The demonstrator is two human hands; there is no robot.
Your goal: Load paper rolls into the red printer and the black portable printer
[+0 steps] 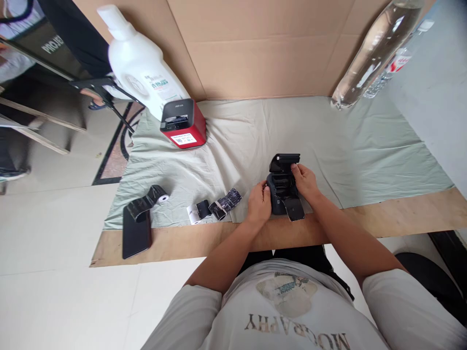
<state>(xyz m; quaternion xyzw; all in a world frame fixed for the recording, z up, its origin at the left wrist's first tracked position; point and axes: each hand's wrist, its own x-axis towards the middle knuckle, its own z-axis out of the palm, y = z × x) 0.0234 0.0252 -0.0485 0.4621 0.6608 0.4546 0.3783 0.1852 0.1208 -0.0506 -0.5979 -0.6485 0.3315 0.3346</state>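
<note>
Between the person's two bare hands, a small black label printer (282, 192) of matte plastic sits at the near edge of the worktop (401, 214), its hinged lid tipped up and back and a dark strip of printed paper (295, 208) curling out of its front. The left hand (259, 203) presses against the printer's left flank, its grip closed loosely on the casing with the thumb on top. The right hand (305, 183) wraps the right flank, its grip likewise closed on the body while the fingertips (294, 166) touch the edge of the raised lid.

Just left of the left hand lie two short rolls of paper (215, 208), white at the core and printed black, partly unrolled on the wrinkled pale green cloth (237, 141) covering the plywood worktop. Farther left lies another small roll (155, 197), its dark tail trailing across a flat, glossy black phone (135, 236) that rests on bare wood.

Well beyond the hands, up and to the left, stands a boxy red printer (183, 124) with a black top, and behind it a white plastic jug (140, 63). Far to the upper right, a clear plastic bottle (372, 53) leans against the brown cardboard (255, 48) backing.
</note>
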